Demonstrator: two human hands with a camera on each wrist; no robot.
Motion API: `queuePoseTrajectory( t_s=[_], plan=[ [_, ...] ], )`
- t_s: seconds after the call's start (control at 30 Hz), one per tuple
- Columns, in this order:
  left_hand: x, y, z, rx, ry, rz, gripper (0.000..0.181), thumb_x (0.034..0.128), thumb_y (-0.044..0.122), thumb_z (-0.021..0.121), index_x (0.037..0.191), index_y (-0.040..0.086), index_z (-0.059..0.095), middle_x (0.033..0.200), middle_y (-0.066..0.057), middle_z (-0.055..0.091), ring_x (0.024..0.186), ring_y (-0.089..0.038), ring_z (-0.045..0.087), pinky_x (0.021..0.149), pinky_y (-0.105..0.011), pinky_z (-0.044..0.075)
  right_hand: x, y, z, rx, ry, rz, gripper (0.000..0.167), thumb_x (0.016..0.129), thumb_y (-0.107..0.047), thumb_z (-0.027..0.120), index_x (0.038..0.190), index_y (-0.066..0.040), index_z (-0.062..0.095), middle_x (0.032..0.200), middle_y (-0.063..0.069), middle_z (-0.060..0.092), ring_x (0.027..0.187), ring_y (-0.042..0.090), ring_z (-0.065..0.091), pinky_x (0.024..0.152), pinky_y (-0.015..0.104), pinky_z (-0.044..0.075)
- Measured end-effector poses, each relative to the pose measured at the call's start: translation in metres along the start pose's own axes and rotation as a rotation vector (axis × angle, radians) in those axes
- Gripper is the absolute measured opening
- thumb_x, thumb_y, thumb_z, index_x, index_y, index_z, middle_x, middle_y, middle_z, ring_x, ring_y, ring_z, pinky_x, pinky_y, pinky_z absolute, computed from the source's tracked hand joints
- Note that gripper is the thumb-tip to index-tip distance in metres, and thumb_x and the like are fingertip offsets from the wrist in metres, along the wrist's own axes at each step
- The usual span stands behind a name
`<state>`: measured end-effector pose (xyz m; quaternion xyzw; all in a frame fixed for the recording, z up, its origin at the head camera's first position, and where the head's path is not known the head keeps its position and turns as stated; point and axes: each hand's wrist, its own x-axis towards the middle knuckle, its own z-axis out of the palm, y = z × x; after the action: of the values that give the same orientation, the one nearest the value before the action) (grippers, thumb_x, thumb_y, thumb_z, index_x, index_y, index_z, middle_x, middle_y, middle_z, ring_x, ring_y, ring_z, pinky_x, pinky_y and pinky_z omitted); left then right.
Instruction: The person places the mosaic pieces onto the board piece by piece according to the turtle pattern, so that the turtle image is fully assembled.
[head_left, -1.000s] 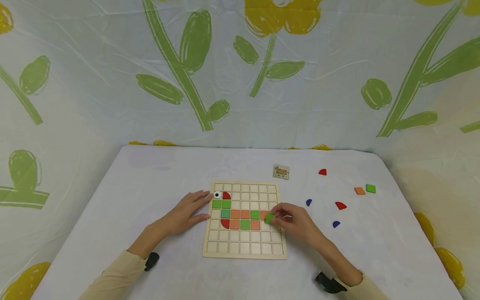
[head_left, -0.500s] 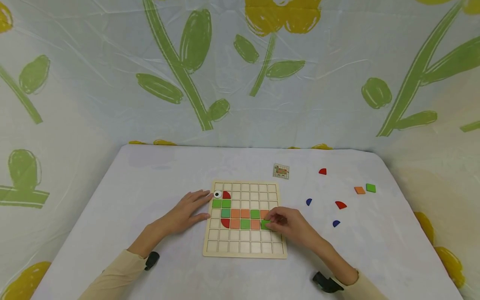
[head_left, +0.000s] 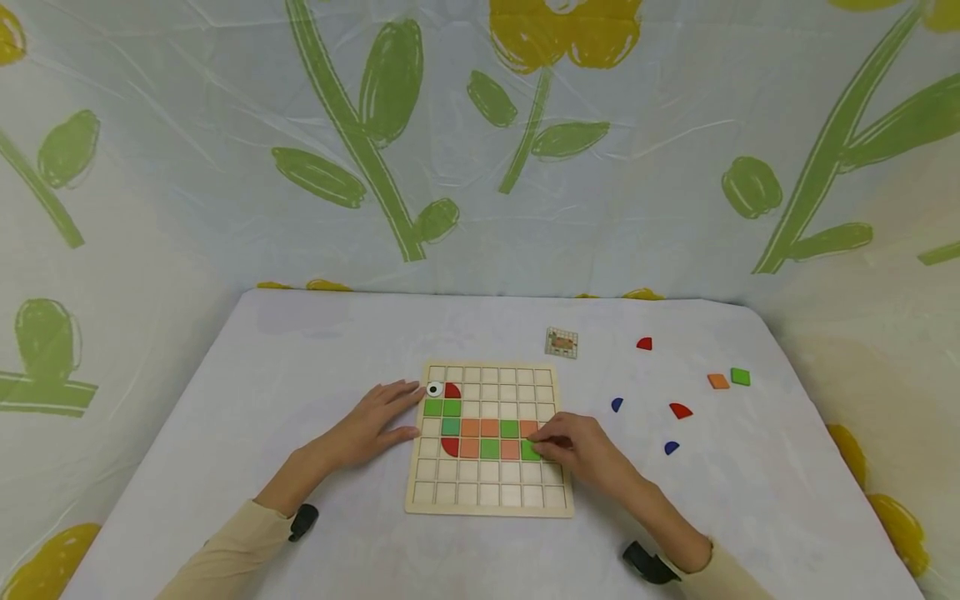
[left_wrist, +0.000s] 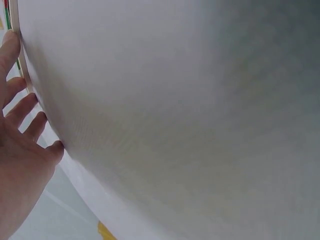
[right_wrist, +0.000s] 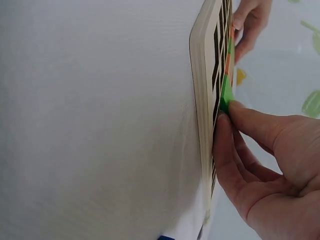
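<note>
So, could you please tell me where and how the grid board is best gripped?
I'd grip the grid board by its opposite side rims, left hand from the left and right hand from the right: it lies flat, its broad shape suits support from two sides, and keeping it level should stop tiles sliding.

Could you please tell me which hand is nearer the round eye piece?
Left. The left hand is just beside the eye piece; the right hand is across the board, holding a green tile.

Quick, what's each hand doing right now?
Left hand: open, fingertips at the left edge of the wooden board.
Right hand: closed, pinching a green square tile.
</note>
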<state>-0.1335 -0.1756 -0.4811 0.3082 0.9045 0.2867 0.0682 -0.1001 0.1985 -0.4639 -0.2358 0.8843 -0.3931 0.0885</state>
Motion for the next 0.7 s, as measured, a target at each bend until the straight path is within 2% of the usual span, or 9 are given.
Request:
queuePoseTrajectory(
  t_s=[0.27,0.43,0.7],
  plan=[
    [0.000,0.001,0.001,0.004,-0.007,-0.008,0.064,0.0991,0.025,0.071,0.153,0.000,0.046,0.156,-0.023,0.044,0.147,-0.046,0.032,0.119,-0.067,0.020,-0.001,0.001,0.001,-0.006,0.015,0.004,0.015,0.092,-0.004,0.077,0.106,-0.008,0.078,0.098,-0.005,0.069,0.086,0.007,0.063,0.080,0.023,0.058],
    [0.001,-0.002,0.002,0.010,-0.015,-0.015,0.065,0.0993,0.026,0.070,0.154,0.001,0.045,0.157,-0.021,0.043,0.149,-0.044,0.031,0.121,-0.065,0.019,-0.003,0.005,-0.003,0.025,0.034,-0.022,0.013,0.094,-0.006,0.076,0.107,-0.009,0.075,0.098,-0.005,0.069,0.087,0.009,0.063,0.079,0.026,0.059],
    [0.001,-0.004,0.004,0.015,-0.021,-0.040,0.065,0.0995,0.028,0.070,0.155,0.004,0.045,0.159,-0.018,0.041,0.150,-0.042,0.030,0.122,-0.063,0.019,-0.007,0.011,-0.014,-0.009,0.126,-0.009,0.015,0.093,-0.005,0.076,0.107,-0.007,0.073,0.098,-0.003,0.069,0.088,0.012,0.065,0.077,0.027,0.059]
  ],
)
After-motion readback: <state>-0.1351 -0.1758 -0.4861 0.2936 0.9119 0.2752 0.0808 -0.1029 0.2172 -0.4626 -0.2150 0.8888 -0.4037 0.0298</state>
